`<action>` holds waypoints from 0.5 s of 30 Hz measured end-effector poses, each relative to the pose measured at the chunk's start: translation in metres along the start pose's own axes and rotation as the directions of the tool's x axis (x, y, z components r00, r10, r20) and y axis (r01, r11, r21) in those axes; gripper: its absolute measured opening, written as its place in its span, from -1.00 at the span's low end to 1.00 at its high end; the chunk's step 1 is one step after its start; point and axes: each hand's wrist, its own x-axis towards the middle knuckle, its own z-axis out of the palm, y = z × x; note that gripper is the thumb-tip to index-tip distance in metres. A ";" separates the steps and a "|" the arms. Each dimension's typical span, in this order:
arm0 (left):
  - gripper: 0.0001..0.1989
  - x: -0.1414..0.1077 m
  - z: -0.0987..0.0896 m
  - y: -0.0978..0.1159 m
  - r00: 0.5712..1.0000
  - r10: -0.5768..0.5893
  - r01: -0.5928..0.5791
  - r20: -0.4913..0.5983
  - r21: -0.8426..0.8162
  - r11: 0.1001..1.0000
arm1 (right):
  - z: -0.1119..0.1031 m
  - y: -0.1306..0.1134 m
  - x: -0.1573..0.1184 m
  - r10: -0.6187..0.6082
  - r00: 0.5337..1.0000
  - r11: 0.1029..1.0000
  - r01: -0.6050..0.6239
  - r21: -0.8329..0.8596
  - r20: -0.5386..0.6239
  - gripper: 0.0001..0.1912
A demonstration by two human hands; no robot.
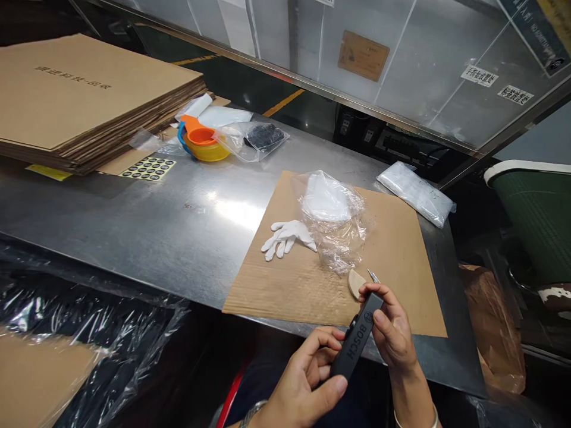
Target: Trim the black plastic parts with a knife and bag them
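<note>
A dark grey, bar-shaped plastic part (360,334) marked BOSCH is held tilted between both hands, over the table's front edge. My left hand (312,371) grips its lower end, thumb on the near side. The fingers and thumb of my right hand (392,324) close on its upper end. Just beyond the part, a round tan disc (356,283) lies on the cardboard sheet (285,291), partly hidden by my right fingers. Beside the disc shows the pointed metal tip (373,275) of a tool whose remainder is hidden.
A white glove (288,238) and a clear plastic bag (343,238) lie on the cardboard. Flat cardboard (98,89) is stacked at left. Coloured scoops (207,145), a bag with dark contents (263,138) and a sticker sheet (149,169) are nearby. A wrapped white packet (417,191) sits far right.
</note>
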 end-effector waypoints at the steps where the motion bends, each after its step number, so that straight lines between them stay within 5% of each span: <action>1: -0.72 0.000 0.000 0.000 1.000 0.002 -0.002 -0.003 0.000 1.000 | 0.000 0.000 0.000 0.004 1.000 1.000 -0.004 0.004 -0.001 -0.59; 12: -0.74 0.004 -0.010 -0.009 0.998 0.011 -0.012 0.062 0.008 1.000 | 0.002 0.001 0.003 0.036 0.999 0.998 -0.037 0.057 0.014 -0.64; 15: -0.66 0.005 -0.009 -0.010 0.999 -0.032 0.032 0.011 -0.030 0.999 | 0.002 0.001 0.004 0.029 0.999 0.999 -0.029 0.045 0.020 -0.65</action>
